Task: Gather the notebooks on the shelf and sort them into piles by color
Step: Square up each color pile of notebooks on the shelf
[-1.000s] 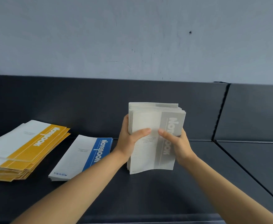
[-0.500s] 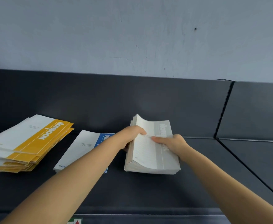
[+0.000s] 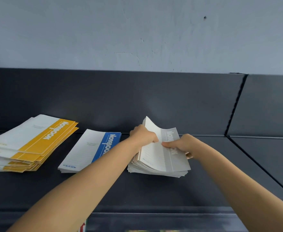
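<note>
A thick pile of grey-striped notebooks [image 3: 161,163] lies flat on the dark shelf [image 3: 154,190], right of centre. My left hand [image 3: 143,136] grips the pile's far left edge, and the top cover curls up there. My right hand [image 3: 181,145] pinches the grey stripe on the pile's right side, thumb on top. To the left lies a thin pile of blue-striped notebooks [image 3: 87,150], partly crossed by my left forearm. At the far left sits a fanned pile of yellow-striped notebooks [image 3: 25,144].
The shelf has a dark upright back panel [image 3: 137,101] below a pale wall. A seam [image 3: 234,106] splits off another shelf section on the right. The shelf's front lip [image 3: 154,213] runs along the bottom, with a small red label under it.
The grey pile, held upright in both hands a second ago, has been laid flat on the shelf. Both hands stay on it; the left has shifted to its far left edge.
</note>
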